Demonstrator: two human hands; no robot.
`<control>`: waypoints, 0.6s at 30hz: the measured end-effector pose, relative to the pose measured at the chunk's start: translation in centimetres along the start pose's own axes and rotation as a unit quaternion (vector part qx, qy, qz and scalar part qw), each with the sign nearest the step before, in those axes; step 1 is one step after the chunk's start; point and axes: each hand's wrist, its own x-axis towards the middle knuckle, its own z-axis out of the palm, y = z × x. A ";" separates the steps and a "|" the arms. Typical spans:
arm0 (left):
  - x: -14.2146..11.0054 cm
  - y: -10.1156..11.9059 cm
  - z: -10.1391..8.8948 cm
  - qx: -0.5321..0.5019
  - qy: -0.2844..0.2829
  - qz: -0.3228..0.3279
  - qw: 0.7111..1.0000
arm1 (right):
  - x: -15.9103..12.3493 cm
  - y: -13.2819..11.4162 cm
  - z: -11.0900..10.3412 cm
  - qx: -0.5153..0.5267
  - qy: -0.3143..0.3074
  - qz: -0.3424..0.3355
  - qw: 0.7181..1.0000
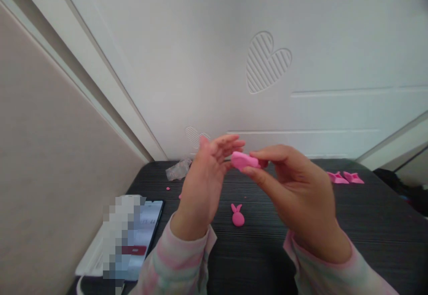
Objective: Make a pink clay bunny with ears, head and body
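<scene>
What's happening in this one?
A person's right hand pinches a soft-looking pink piece above a dark table. The open left hand is raised beside it; whether it touches the piece is unclear. Below lies a pink bunny-like shape, with pink wrappers or scraps to the right and a phone at the left.

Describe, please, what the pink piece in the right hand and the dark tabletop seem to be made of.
The pink piece looks like soft modelling clay: matte, evenly coloured, with rounded, uneven edges, though the exact type is unclear. The tabletop looks like dark wood or wood-effect laminate, low in sheen, with fine streaks like grain.
</scene>
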 end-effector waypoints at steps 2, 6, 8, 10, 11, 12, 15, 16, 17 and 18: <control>0.1 0.0 0.5 -0.133 0.042 -0.054 0.989 | -0.2 -0.2 1.0 -0.039 -0.024 -0.027 0.999; 0.5 0.3 0.7 -0.285 0.140 -0.107 0.942 | -0.5 -0.3 2.7 -0.119 -0.069 -0.085 0.987; 0.6 0.2 0.6 -0.308 0.157 -0.101 0.933 | -0.5 -0.1 2.8 -0.129 -0.056 -0.092 0.986; 0.5 -0.2 0.9 -0.303 0.148 -0.094 0.937 | -0.5 0.3 2.5 -0.100 0.009 -0.083 0.991; 0.3 -0.6 1.3 -0.292 0.135 -0.091 0.943 | -0.5 0.5 2.3 -0.071 0.066 -0.074 0.993; -0.1 -1.1 1.8 -0.272 0.116 -0.092 0.951 | -0.5 0.7 2.0 -0.041 0.130 -0.061 0.989; -1.7 -3.0 3.7 -0.158 0.017 -0.094 0.983 | -0.6 1.3 1.5 0.030 0.236 0.016 0.971; -2.3 -3.5 4.3 -0.109 -0.004 -0.093 0.990 | -0.6 1.4 1.4 0.045 0.223 0.044 0.973; -2.8 -3.9 4.9 -0.076 -0.015 -0.087 0.993 | -0.7 1.3 1.4 0.058 0.197 0.069 0.976; -3.2 -4.2 5.3 -0.060 -0.020 -0.076 0.995 | -0.8 1.2 1.4 0.069 0.166 0.090 0.980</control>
